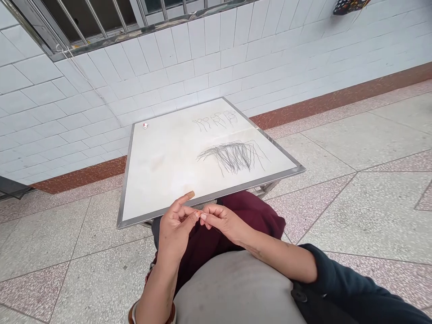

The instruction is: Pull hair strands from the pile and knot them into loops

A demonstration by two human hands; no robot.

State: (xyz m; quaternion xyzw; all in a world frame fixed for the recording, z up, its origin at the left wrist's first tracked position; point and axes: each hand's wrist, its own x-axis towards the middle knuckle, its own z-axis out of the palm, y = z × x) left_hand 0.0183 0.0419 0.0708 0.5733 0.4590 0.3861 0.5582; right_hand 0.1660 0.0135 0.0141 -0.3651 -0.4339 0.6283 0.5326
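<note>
Just over the table's front edge, my left hand (174,228) and my right hand (227,222) meet fingertip to fingertip. Each one pinches with thumb and finger at the same spot; what is between them is too small to make out. A finger of the left hand points up, with a tan cover on its tip. Beyond the hands, a loose bundle of thin dark strands (236,153) lies on the white table (158,180). Farther back is a row of separate thin strands (216,120), several of them with looped ends.
A small red and white object (145,126) sits at the table's far left corner. Behind the table rises a white tiled wall (189,72) with a barred window (101,22). A dark patterned item (349,6) hangs at upper right. Speckled floor (381,207) surrounds the table.
</note>
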